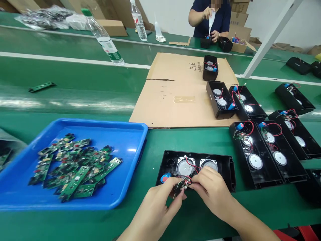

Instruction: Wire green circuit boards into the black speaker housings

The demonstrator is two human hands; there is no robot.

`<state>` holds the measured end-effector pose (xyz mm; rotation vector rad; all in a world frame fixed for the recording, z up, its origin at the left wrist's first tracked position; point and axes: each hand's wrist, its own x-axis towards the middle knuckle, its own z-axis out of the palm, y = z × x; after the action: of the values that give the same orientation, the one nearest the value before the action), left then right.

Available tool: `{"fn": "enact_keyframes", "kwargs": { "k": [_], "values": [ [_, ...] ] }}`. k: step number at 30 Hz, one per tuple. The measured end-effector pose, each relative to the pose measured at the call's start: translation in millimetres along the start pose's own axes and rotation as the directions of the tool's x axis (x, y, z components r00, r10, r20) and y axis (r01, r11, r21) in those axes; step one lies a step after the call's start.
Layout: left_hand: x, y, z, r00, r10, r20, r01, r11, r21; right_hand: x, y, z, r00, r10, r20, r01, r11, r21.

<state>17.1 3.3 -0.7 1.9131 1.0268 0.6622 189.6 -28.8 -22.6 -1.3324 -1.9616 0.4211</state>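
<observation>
In front of me lies an open black speaker housing (pixel 225 169) with two round silver speakers (pixel 185 166) set in it. A blue cylindrical battery (pixel 166 177) sits at its left end. Over the near edge, my left hand (pixel 162 201) pinches a small circuit board (pixel 180 186) between thumb and fingers. My right hand (pixel 213 187) is closed at the board's right side, its fingertips on a thin wire whose end is mostly hidden by the fingers. Red and black wires (pixel 193 164) run from the speakers towards the board.
On the left, a blue tray (pixel 132 134) holds several green circuit boards (pixel 75 180). More black speaker housings (pixel 273 154) stand at the right, some on a flattened cardboard sheet (pixel 160 103). A water bottle (pixel 107 45) stands beyond the tray. Across the bench, a person (pixel 198 18) holds a white bottle.
</observation>
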Motion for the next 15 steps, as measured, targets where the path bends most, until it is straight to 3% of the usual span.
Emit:
{"fn": "enact_keyframes", "kwargs": {
  "k": [3,8,13,15],
  "values": [
    [3.1,-3.2,-4.5,0.994,0.107,0.019,-0.108,0.994,0.03,2.1,0.8,-3.6,0.995,0.09,0.046,-0.093,0.993,0.072],
    [4.7,-4.0,-4.7,0.984,0.179,0.001,-0.179,0.983,0.042,4.3,-0.5,-4.1,0.99,0.082,0.116,-0.087,0.996,0.037],
    [-1.0,-2.8,-1.8,0.997,0.049,-0.066,-0.051,0.998,-0.027,0.9,1.0,0.8,0.994,0.103,0.046,-0.103,0.995,0.009],
    [-3.9,-1.8,-0.2,0.993,-0.031,-0.118,0.026,0.999,-0.041,1.4,1.9,-0.1,0.987,0.135,0.089,-0.137,0.991,0.012]
  ]
}}
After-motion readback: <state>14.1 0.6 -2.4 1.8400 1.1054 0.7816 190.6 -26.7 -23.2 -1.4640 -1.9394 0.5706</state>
